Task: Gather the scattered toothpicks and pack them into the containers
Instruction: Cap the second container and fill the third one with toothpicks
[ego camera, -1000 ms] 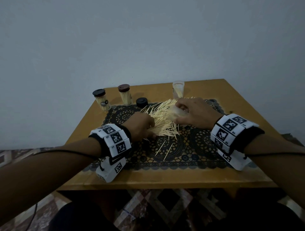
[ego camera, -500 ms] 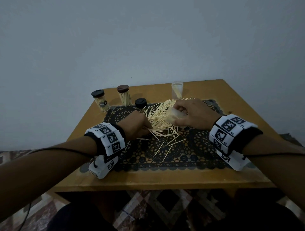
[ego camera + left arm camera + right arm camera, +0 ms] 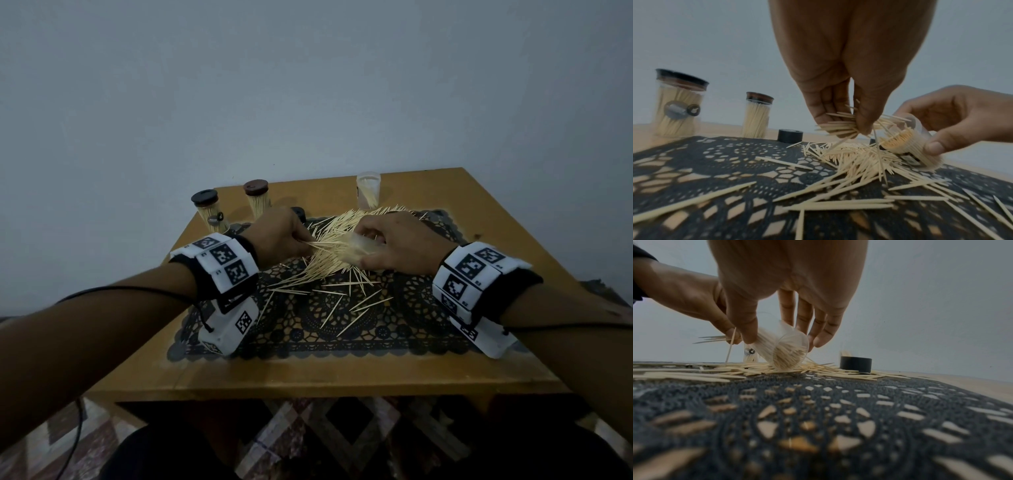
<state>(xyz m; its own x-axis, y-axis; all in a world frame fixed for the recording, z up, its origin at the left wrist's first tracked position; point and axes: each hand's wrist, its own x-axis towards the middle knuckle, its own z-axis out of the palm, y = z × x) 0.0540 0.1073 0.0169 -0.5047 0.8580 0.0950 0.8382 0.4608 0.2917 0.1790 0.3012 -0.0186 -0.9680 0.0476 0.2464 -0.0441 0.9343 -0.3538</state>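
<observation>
Toothpicks [image 3: 334, 255] heaped mid mat [image 3: 404, 329], strays spread toward near edge. L hand [image 3: 277, 240] pinches bundle [image 3: 838, 128] above heap. R hand [image 3: 400, 246] grips clear tub [image 3: 908, 142], tilted, mouth toward L hand, base on heap.

L wrist view only: tub part full, tips showing. R wrist view: tub base, black cap [image 3: 856, 364] on mat just beyond heap.

Two lidded jars [image 3: 209, 214] far left, open cup [image 3: 368, 192] behind. Wood worktop [image 3: 308, 373], grey wall.
</observation>
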